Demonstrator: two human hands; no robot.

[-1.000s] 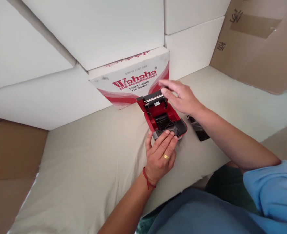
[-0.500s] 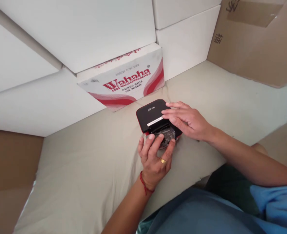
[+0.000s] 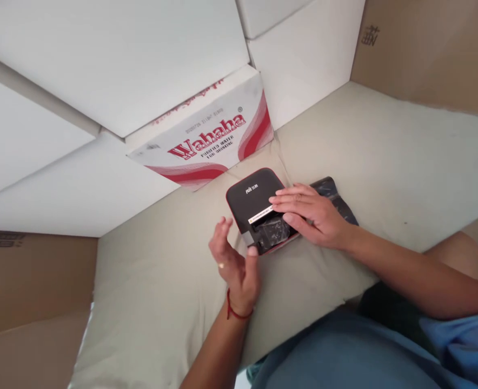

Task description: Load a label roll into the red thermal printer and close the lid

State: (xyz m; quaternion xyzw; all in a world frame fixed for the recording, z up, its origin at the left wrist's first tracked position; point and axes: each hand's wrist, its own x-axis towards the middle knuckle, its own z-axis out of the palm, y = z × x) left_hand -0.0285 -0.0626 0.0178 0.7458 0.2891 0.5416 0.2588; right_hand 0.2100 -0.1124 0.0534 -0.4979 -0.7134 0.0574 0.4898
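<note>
A flat black device (image 3: 249, 190) with rounded corners, a red rim and a white label strip lies on the cloth-covered surface. Crinkled, shiny dark plastic (image 3: 274, 230) shows in the recess at its near side. My right hand (image 3: 314, 213) rests over the device's right side, fingers stretched out flat on top. Just left of the device is my left hand (image 3: 236, 265), open, its fingers raised and apart. Its thumb is by the near left corner; whether it touches cannot be told. A dark glossy sheet (image 3: 342, 208) extends right, partly hidden behind my right hand.
A Wahaha water carton (image 3: 210, 140) stands just behind the device, among large white boxes (image 3: 304, 70). Brown cardboard (image 3: 425, 59) stands at the far right, with more cardboard (image 3: 36, 281) at the left. Beige cloth (image 3: 161, 270) covers the surface.
My left hand has lifted off the plastic, moved left and opened. The dark glossy sheet now shows to the right of the device. My right hand stays on it; the view has shifted slightly.
</note>
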